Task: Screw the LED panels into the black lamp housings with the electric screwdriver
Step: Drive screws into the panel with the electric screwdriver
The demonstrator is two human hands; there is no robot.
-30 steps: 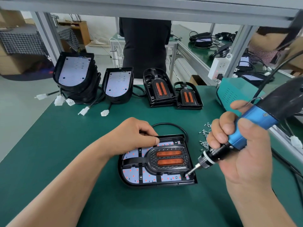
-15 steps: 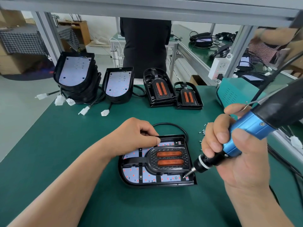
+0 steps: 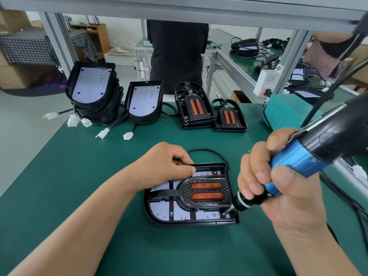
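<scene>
Green matting covers the tabletop (image 3: 65, 176), which sits under a grey metal frame (image 3: 179, 8). A person in dark clothes (image 3: 177, 52) stands behind it. Along the far edge, from upper left to centre, are a tall stack of fitted lamps (image 3: 91, 90), a shorter stack (image 3: 145, 100) and two piles of black covers with orange strips (image 3: 194, 108). White plugs (image 3: 127, 135) trail in front of them. A teal box (image 3: 282, 114) stands at the right.

The lamp housing (image 3: 191, 223) being worked on lies flat just below the middle of the picture, between the two hands. Its long axis runs left to right, with the rounded end at the left and the square end at the right. The LED panel (image 3: 159, 208) is seated inside it, under a black cover (image 3: 207, 193) with two orange strips.

What matters is the lower right corner of the housing. The electric screwdriver (image 3: 298, 162) slants down from the upper right, and its bit (image 3: 228, 212) rests on a screw point there. The right hand (image 3: 278, 196) is wrapped tightly round the blue barrel and is the nearer one to that corner. The left hand (image 3: 159, 168) sits at the opposite, upper left side. Its fingers curl over the far rim and its thumb lies along the top edge, steadying the housing.

I'd say this corner is being fastened now. Whether the other screws are already in is too small to tell.
</scene>
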